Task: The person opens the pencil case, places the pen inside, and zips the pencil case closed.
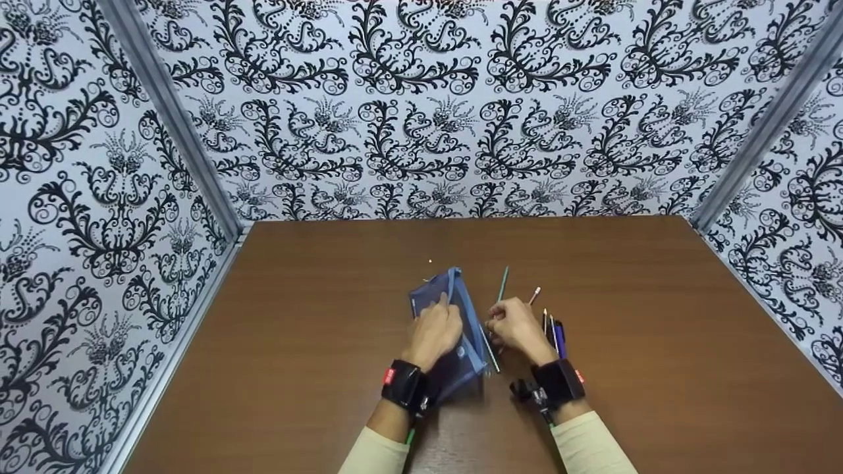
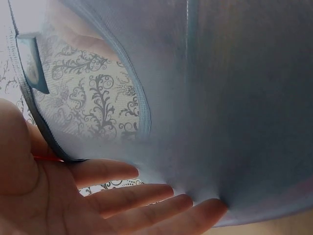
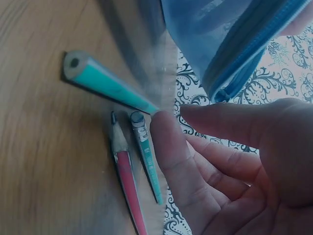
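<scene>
A translucent blue mesh zip pouch (image 1: 467, 322) stands tilted on the brown table, its zipped edge toward the right. My left hand (image 1: 435, 332) grips it; in the left wrist view the fingers (image 2: 132, 200) press along the mesh. My right hand (image 1: 517, 322) is beside the pouch, thumb and index finger bent toward each other with a gap between them. The index fingertip is right at the far end of a green pencil (image 3: 105, 83). Close by lie a red pencil (image 3: 128, 181) and another green pencil with a metal ferrule (image 3: 146, 159).
Beyond the right hand lie a teal pencil (image 1: 504, 283) and a pencil with a pale end (image 1: 535, 295). A blue pen (image 1: 560, 339) and dark pencils (image 1: 546, 321) lie to its right. Patterned walls (image 1: 428, 131) border the table (image 1: 316, 316) at the back and sides.
</scene>
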{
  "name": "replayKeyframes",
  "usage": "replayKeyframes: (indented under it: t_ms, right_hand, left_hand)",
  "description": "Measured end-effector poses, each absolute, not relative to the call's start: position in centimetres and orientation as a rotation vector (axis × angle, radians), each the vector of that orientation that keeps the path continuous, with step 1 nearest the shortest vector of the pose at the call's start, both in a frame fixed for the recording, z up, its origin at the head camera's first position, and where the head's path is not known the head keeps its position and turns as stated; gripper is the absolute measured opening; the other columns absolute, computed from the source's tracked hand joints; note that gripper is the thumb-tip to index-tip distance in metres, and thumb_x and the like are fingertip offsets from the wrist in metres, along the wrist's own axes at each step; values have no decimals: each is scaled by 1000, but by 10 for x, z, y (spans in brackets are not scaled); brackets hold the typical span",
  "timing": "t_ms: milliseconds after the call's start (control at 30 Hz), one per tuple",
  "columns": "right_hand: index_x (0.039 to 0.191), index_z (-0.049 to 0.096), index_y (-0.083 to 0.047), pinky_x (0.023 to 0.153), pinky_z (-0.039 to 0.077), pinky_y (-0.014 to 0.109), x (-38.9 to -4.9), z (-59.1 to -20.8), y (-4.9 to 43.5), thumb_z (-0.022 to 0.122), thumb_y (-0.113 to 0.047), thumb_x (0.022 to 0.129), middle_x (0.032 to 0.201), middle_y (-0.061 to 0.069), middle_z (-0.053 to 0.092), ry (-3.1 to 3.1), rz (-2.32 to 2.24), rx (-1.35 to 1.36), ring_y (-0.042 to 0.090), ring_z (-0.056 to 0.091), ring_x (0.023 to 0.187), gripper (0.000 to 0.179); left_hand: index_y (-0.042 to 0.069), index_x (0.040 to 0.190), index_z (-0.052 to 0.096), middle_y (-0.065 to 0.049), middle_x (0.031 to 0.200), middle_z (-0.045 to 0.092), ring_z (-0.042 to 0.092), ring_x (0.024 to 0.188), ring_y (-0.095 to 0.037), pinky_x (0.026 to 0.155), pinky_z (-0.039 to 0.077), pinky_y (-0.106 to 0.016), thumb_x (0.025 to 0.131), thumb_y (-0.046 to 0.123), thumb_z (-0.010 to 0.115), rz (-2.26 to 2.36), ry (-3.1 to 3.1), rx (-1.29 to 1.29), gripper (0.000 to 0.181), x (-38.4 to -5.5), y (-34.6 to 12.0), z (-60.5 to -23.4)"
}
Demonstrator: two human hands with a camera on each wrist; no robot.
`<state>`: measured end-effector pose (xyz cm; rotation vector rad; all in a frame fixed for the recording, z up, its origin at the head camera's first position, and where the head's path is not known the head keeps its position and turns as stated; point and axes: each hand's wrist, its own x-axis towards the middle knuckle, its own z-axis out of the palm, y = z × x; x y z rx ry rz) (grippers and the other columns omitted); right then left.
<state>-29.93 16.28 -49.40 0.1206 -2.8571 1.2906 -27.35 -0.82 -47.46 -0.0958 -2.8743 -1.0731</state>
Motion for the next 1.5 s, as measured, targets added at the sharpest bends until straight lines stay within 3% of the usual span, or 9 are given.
replayKeyframes:
  t_ms: [467, 700, 933, 1100, 1333, 1500]
  right_hand:
    - [87, 72, 6, 46, 53, 28, -303, -494, 154, 70, 4, 80, 71, 8, 66, -2920, 1194, 135, 16, 63, 51, 8]
    - [84, 73, 5, 46, 53, 28, -304, -497, 149, 71, 4, 78, 76, 14, 70, -2937, 1126, 133, 17, 63, 51, 6]
    - [78, 75, 3, 59, 57, 36, -304, -501, 149, 71, 4, 73, 79, 17, 73, -2923, 949, 212, 26, 68, 67, 7]
    - [77, 75, 1, 66, 56, 39, -304, -501, 148, 68, 5, 71, 80, 14, 73, -2935, 924, 201, 26, 66, 73, 10]
    - [66, 68, -1, 54, 48, 33, -304, -501, 148, 65, 7, 69, 69, 11, 66, -2941, 884, 198, 23, 59, 63, 9]
    - [64, 67, -2, 53, 47, 32, -303, -498, 147, 65, 7, 69, 68, 10, 66, -2983, 880, 150, 22, 58, 63, 10]
  left_hand:
    - [1, 148, 43, -20, 139, 56, 60, 117, -38, 94, 48, -52, 102, 30, 31, -1114, -2896, -53, 55, -274, -13, -473]
    - [0, 147, 44, -21, 138, 57, 58, 120, -39, 97, 46, -52, 102, 29, 31, -1122, -2886, -48, 56, -275, -14, -472]
    - [-10, 141, 47, -29, 131, 59, 57, 121, -43, 102, 42, -56, 100, 20, 34, -1219, -2795, -91, 52, -276, -12, -474]
    - [-10, 141, 48, -28, 129, 61, 59, 118, -42, 100, 44, -55, 100, 19, 35, -1208, -2785, -96, 52, -276, -12, -474]
    - [-9, 142, 47, -28, 128, 61, 59, 118, -42, 100, 45, -55, 100, 20, 35, -1199, -2794, -94, 52, -275, -12, -473]
    - [-10, 141, 47, -29, 127, 61, 60, 116, -43, 99, 45, -55, 100, 20, 35, -1198, -2787, -100, 52, -275, -13, -474]
